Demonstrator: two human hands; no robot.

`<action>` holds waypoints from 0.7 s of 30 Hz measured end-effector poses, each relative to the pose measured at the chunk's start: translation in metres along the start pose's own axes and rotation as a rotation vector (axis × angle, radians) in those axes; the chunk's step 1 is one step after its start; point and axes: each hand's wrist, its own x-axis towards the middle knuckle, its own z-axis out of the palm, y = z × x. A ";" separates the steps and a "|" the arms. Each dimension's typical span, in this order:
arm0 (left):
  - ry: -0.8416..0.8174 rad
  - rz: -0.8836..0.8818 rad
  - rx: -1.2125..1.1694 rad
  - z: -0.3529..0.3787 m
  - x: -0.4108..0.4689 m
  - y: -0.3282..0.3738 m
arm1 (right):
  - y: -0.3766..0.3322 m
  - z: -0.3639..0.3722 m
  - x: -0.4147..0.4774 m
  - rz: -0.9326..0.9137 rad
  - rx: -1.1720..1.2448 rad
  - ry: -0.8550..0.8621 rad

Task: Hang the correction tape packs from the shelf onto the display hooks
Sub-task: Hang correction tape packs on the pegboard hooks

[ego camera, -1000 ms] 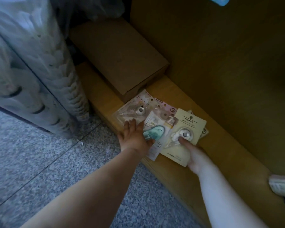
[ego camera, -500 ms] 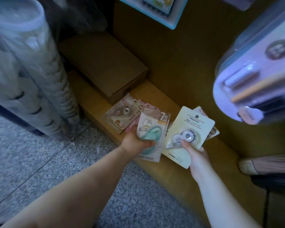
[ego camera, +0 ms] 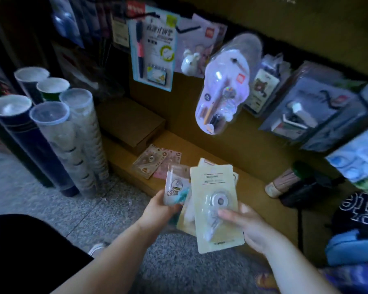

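My left hand (ego camera: pixel 157 211) grips a clear correction tape pack with a teal dispenser (ego camera: pixel 175 185), lifted off the shelf. My right hand (ego camera: pixel 249 225) holds a pale yellow correction tape pack (ego camera: pixel 215 200) by its lower right side, thumb on the front; another yellow pack sits behind it. Two pinkish packs (ego camera: pixel 151 162) still lie flat on the low wooden shelf (ego camera: pixel 253 187). Above, packaged stationery hangs from display hooks along the back board (ego camera: pixel 153 47).
A brown cardboard box (ego camera: pixel 132 122) sits at the shelf's left end. Tall stacks of cups in sleeves (ego camera: pixel 51 134) stand on the grey floor at left. A bundle of sticks (ego camera: pixel 285 181) and dark items lie on the shelf at right. A hanging blister pack (ego camera: pixel 225 83) juts forward.
Both hands have lifted their packs off the shelf and drawn them toward me. My view has tilted up, bringing the hanging display into sight.
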 end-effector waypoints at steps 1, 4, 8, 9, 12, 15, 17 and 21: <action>-0.063 0.022 -0.007 0.003 -0.013 0.001 | -0.004 0.003 -0.010 -0.033 0.006 -0.007; -0.197 0.090 -0.070 0.005 -0.045 0.010 | -0.017 0.012 -0.037 -0.129 0.011 0.010; -0.276 0.180 -0.142 0.005 -0.074 0.033 | -0.031 0.019 -0.060 -0.218 0.028 0.034; -0.309 0.222 -0.120 0.006 -0.081 0.038 | -0.035 0.021 -0.065 -0.238 0.026 0.035; -0.332 0.377 -0.045 0.012 -0.098 0.051 | -0.051 0.025 -0.077 -0.317 -0.015 0.040; -0.302 0.473 0.011 0.019 -0.106 0.061 | -0.066 0.028 -0.086 -0.404 -0.090 0.026; -0.254 0.509 0.008 0.025 -0.110 0.066 | -0.075 0.030 -0.092 -0.457 -0.108 0.061; -0.210 0.583 -0.013 0.034 -0.122 0.082 | -0.090 0.034 -0.104 -0.579 -0.068 0.192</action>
